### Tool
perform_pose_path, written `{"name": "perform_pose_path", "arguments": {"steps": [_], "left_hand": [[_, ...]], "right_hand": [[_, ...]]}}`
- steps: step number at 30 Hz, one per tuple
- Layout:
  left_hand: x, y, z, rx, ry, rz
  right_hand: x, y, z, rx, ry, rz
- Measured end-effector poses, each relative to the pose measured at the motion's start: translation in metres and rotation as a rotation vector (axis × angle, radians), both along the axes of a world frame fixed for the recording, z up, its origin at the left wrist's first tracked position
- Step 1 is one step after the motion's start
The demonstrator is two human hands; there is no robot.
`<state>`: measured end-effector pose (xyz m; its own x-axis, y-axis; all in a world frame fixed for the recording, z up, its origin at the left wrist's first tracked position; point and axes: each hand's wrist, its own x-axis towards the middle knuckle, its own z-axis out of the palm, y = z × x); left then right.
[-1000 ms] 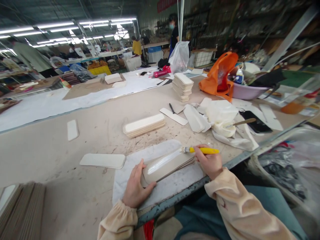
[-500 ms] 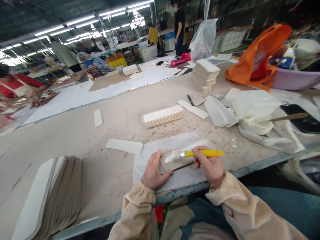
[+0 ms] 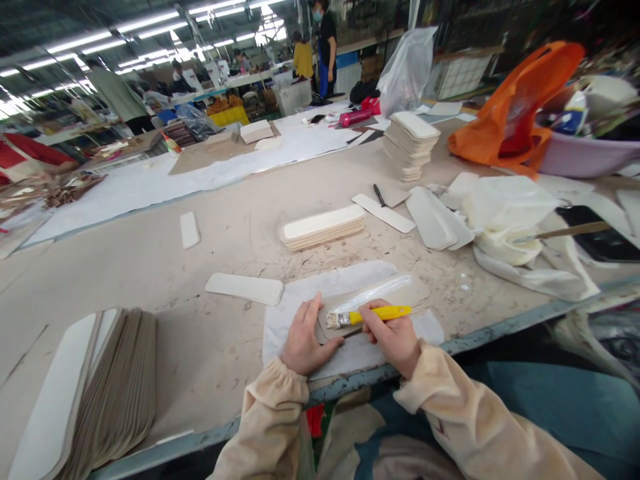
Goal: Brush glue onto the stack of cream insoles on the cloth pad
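Observation:
My right hand (image 3: 393,337) is closed round the yellow handle of a paintbrush (image 3: 383,313). Its pale bristles touch the left part of a long beige panel (image 3: 413,291) with rounded ends, where a wet, glossy streak runs along the top. At the panel's left end is my left hand (image 3: 305,340), holding it between thumb and fingers. Under the panel lies a white sheet (image 3: 285,320) near the table edge. A single off-white strip (image 3: 245,288) rests left of the sheet, and a stack of similar strips (image 3: 325,227) sits behind it.
A tall leaning stack of panels (image 3: 115,387) stands at the front left, another stack (image 3: 413,147) at the back right. On the right are a plastic-wrapped white container (image 3: 510,207) with a stick, a black phone (image 3: 595,233), an orange bag (image 3: 515,113) and a purple basin (image 3: 585,157).
My right hand has moved the brush left and slightly down, toward my left hand, bringing the bristles to the panel's left end. My left hand keeps its hold. The view has shifted slightly.

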<state>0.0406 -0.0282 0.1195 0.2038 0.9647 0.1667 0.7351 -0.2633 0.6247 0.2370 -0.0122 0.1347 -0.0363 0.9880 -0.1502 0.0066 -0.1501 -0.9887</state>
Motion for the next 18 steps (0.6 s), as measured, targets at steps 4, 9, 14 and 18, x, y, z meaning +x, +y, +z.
{"name": "perform_pose_path", "arguments": {"steps": [4, 9, 14, 18], "left_hand": [[0.0, 0.0, 0.0, 0.012, 0.004, -0.002], [-0.001, 0.001, -0.002, 0.02, 0.027, 0.0], [-0.002, 0.001, -0.004, 0.039, 0.06, 0.0], [-0.003, 0.002, -0.005, 0.049, 0.083, -0.003]], "right_hand": [[0.006, -0.005, 0.001, 0.042, -0.057, 0.014], [0.023, -0.005, 0.005, 0.108, -0.187, -0.02], [0.053, 0.002, 0.009, 0.192, -0.316, -0.124], [0.078, 0.01, 0.012, 0.241, -0.416, -0.225]]}}
